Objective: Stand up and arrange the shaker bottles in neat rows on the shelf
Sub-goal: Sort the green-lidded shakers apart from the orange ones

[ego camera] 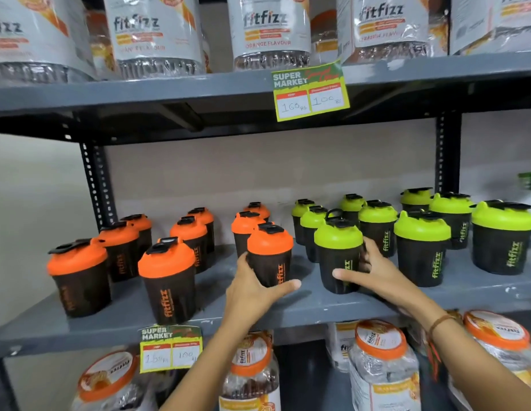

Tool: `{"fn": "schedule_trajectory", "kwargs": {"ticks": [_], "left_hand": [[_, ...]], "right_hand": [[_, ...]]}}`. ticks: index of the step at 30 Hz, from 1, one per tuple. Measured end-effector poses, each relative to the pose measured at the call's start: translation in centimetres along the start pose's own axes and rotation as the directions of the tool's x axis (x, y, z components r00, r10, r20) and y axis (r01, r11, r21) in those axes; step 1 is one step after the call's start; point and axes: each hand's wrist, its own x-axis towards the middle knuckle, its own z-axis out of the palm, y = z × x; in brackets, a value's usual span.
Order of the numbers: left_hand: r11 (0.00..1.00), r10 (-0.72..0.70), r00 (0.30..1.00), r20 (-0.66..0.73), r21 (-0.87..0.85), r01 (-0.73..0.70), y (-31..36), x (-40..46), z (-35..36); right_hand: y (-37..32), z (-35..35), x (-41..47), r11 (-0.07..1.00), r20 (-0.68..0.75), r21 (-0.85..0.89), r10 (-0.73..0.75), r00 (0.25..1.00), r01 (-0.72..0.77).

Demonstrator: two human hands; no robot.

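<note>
Reaching forward over the grey shelf (288,310), your left hand (252,287) wraps the base of an orange-lidded shaker (269,253), thumb in front and fingers round the far side, so that grip is closed on it. Your right hand (374,271) does the same with a green-lidded shaker (338,250), thumb across its front, fingers behind. Both bottles stand upright near the front middle of the shelf, close together but apart. A thread band (439,321) sits on your right wrist.

You can count nine orange-lidded shakers on the left half and nine green-lidded ones on the right, all upright, running back in rough files of three. The far-left orange one stands just beside the upright post (95,185); the far-right green one (503,237) nears the picture's edge. Bare shelf shows along the front lip and between the files. A price tag (171,348) hangs from the front edge, another (310,90) from the shelf above, where large jars (267,31) stand
</note>
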Motion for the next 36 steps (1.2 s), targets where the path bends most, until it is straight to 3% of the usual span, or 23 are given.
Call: {"fn": "schedule_trajectory", "kwargs": {"ticks": [7,19,36], "left_hand": [[0.996,-0.046,0.999,-0.01,0.072,0.046,-1.1,1.6,0.5],[0.987,-0.063,0.977,0.206,-0.131,0.092,-3.6,2.0,-3.2],[0.998,0.026,0.992,0.125,-0.053,-0.02,-2.8,0.3,-3.5]], "right_hand": [[0.2,-0.2,0.4,1.0,0.083,0.0,0.025,0.996,-0.025],[0.1,0.7,0.0,1.0,0.086,0.008,-0.013,0.996,0.013],[0.4,0.6,-0.1,0.993,0.069,-0.107,-0.045,0.997,0.053]]}}
